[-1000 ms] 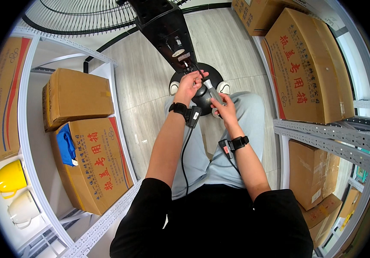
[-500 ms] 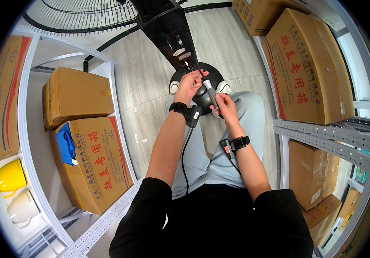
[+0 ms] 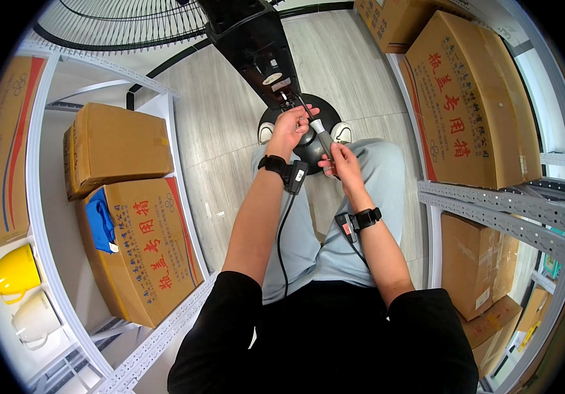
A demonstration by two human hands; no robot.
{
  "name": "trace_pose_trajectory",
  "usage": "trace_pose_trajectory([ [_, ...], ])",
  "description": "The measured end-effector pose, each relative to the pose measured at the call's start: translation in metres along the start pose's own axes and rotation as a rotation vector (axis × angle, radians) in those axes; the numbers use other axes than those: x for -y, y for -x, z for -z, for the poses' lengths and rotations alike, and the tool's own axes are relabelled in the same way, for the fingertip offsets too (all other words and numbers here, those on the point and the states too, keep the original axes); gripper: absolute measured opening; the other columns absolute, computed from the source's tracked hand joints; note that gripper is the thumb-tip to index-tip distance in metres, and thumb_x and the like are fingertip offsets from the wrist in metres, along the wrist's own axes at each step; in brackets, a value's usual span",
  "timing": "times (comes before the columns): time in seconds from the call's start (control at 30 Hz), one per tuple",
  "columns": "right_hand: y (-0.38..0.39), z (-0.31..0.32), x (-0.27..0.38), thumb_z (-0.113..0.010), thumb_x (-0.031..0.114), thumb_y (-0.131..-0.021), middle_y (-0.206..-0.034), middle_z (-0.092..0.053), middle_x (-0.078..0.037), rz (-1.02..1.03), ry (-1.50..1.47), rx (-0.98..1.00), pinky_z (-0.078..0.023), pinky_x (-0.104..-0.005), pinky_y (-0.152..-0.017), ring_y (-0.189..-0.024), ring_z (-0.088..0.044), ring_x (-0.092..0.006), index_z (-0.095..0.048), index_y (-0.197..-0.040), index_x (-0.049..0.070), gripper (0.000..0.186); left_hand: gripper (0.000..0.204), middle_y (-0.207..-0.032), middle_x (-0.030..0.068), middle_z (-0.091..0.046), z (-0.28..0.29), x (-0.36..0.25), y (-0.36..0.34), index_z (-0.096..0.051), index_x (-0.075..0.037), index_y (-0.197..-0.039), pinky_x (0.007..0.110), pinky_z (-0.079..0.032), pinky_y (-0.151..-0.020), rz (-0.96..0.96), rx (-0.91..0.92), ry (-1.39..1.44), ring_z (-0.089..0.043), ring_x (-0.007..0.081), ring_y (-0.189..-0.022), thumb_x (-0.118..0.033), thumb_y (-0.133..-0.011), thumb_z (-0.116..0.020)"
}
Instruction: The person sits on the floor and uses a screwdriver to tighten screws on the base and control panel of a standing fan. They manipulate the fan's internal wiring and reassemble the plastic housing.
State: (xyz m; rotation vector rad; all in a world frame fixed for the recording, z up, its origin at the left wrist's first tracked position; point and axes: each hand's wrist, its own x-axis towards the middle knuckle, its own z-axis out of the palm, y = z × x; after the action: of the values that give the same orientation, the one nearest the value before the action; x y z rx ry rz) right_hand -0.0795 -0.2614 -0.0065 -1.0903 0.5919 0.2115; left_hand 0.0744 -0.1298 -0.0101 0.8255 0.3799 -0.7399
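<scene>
A black pedestal fan's column [image 3: 256, 56] slants down toward me, its lower end over the round black base [image 3: 322, 113] between my feet. My right hand [image 3: 344, 163] is closed around the grey-and-white handle of a screwdriver [image 3: 325, 139]. The dark shaft slopes up and left to the column's lower end; its tip is hard to make out. Close against that end, my left hand [image 3: 290, 129] has its fingers curled in beside the shaft. Whatever sits between those fingers is hidden. Both wrists wear black straps with small cabled modules.
The fan's wire grille [image 3: 125, 29] spreads across the upper left. Metal shelving with cardboard boxes [image 3: 141, 249] stands at left, with a blue cloth [image 3: 101, 220], a yellow mug [image 3: 16, 272] and a white mug [image 3: 35, 320]. More shelved boxes [image 3: 470, 105] rise close at right.
My right-hand fingers have shifted slightly on the screwdriver handle, and the handle has tilted a little. My left hand stays nearly still by the column's lower end.
</scene>
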Motion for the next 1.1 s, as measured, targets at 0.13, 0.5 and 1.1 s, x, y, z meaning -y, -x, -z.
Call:
trace_pose_trajectory([
  [0.13, 0.003, -0.001, 0.008, -0.058, 0.035, -0.094, -0.102, -0.063, -0.007, -0.038, -0.041, 0.031, -0.05, -0.0224, -0.056, -0.077, -0.067, -0.014, -0.05, -0.121, 0.002, 0.043, 0.022, -0.113, 0.024, -0.059, 0.001, 0.0, 0.001, -0.049, 0.006, -0.112, 0.019, -0.033, -0.043, 0.003, 0.022, -0.001, -0.039, 0.0068, -0.054, -0.003, -0.093, -0.04],
  [0.5, -0.001, 0.002, 0.001, -0.065, 0.032, -0.09, -0.099, -0.064, -0.006, -0.034, -0.065, 0.009, -0.049, -0.0229, -0.056, -0.071, -0.065, -0.0109, -0.05, -0.123, 0.002, 0.046, 0.024, -0.11, 0.0238, -0.062, -0.002, -0.001, 0.004, -0.05, 0.006, -0.11, 0.02, -0.032, -0.043, -0.022, 0.003, 0.024, -0.04, 0.0072, -0.054, 0.003, -0.088, -0.042],
  [1.1, 0.002, -0.008, 0.006, -0.062, 0.039, -0.091, -0.082, -0.065, -0.006, 0.059, 0.028, -0.03, -0.047, -0.0207, -0.053, -0.067, -0.064, -0.0108, -0.052, -0.114, 0.003, 0.044, 0.019, -0.114, 0.0238, -0.06, 0.002, 0.0, 0.001, -0.048, 0.005, -0.109, 0.02, -0.033, -0.043, -0.013, 0.03, 0.013, -0.041, 0.0078, -0.055, -0.002, -0.093, -0.042],
])
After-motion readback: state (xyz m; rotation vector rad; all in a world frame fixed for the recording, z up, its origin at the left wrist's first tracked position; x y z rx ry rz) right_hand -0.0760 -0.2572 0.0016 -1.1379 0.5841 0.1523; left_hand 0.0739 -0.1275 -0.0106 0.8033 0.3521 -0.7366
